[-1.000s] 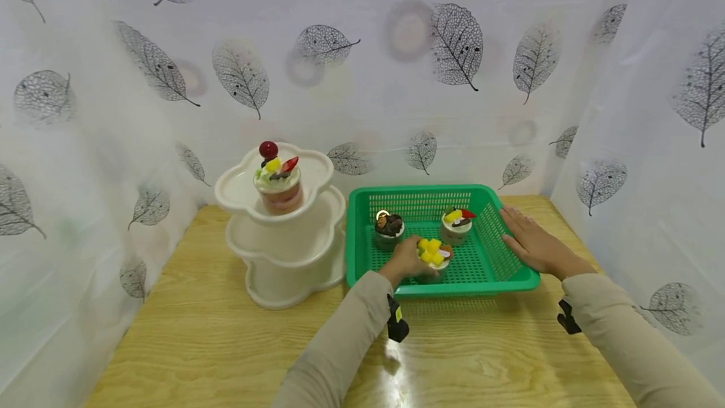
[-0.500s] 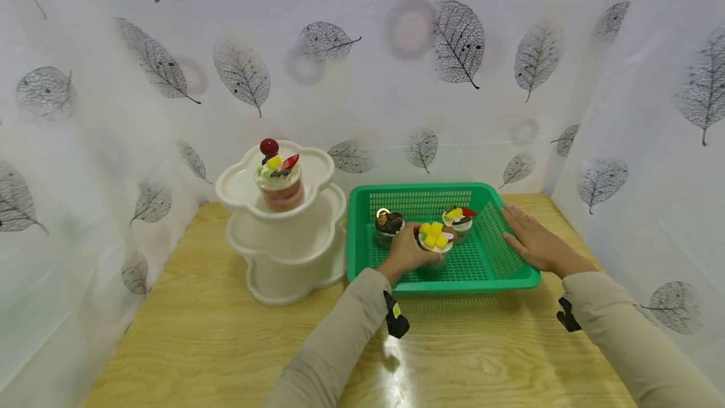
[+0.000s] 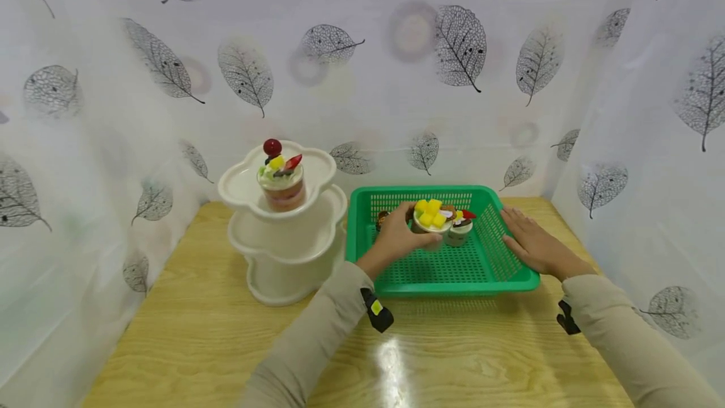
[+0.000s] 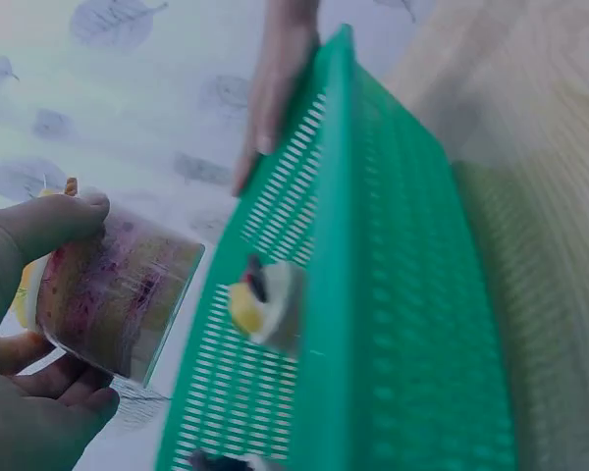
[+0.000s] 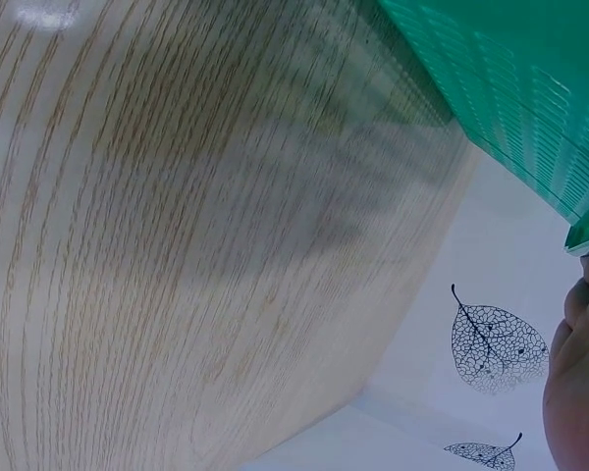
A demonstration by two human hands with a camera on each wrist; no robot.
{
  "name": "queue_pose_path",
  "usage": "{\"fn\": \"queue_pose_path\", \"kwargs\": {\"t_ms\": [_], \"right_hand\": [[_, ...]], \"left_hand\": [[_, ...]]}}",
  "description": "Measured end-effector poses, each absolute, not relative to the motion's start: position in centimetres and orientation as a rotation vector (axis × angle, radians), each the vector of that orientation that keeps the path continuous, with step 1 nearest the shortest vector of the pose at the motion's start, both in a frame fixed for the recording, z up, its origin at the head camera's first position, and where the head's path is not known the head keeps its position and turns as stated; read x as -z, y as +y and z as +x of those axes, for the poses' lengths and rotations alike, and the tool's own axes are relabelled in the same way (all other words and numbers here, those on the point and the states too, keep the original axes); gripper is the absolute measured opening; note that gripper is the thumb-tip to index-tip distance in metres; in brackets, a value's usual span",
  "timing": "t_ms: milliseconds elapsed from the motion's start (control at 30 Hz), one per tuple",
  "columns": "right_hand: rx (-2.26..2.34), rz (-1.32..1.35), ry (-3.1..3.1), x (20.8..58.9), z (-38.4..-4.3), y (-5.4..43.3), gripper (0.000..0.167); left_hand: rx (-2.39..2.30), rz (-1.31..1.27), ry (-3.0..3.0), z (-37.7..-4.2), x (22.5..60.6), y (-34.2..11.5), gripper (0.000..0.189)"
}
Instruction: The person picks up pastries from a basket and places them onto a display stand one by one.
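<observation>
Behind and around your work hangs a white curtain printed with dark skeleton leaves; before you lies a wood-grain table; on it, to the right of centre, sits the green basket, its walls perforated; just left of it stands the white three-tiered stand, its tiers scalloped; your right hand rests against the basket's right rim, fingers extended and grasping nothing; your left hand is curled round the yellow-cubed cup, thumb on one side and fingers on the other, holding it above the basket floor, its base touching nothing; the cherry-topped cup stands on the uppermost tier; inside the basket, to the right of the held cup, stands the red-and-yellow-topped cup; the dark-topped cup, also in the basket, is largely hidden by your left hand.
</observation>
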State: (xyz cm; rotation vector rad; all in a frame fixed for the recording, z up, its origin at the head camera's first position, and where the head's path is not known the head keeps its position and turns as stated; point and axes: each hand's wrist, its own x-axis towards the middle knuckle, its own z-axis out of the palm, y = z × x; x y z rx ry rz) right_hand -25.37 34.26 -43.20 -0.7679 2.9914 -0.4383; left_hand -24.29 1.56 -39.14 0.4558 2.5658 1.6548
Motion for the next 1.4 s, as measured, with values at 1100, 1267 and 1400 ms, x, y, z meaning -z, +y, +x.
{"fn": "queue_pose_path", "kwargs": {"t_ms": [1100, 1267, 1400], "right_hand": [[0.437, -0.725, 2.973, 43.4, -25.5, 34.5, 0.064], [0.45, -0.742, 2.987, 43.5, -25.4, 34.5, 0.063], [0.441, -0.743, 2.985, 43.5, -25.5, 34.4, 0.063]], "left_hand": [[-2.2, 0.488, 2.685, -20.2, 21.7, -12.0, 0.074], [-2.326, 0.258, 2.711, -19.7, 20.8, -15.2, 0.074], [-2.406, 0.157, 2.71, -19.5, 21.1, -17.9, 0.072]]}}
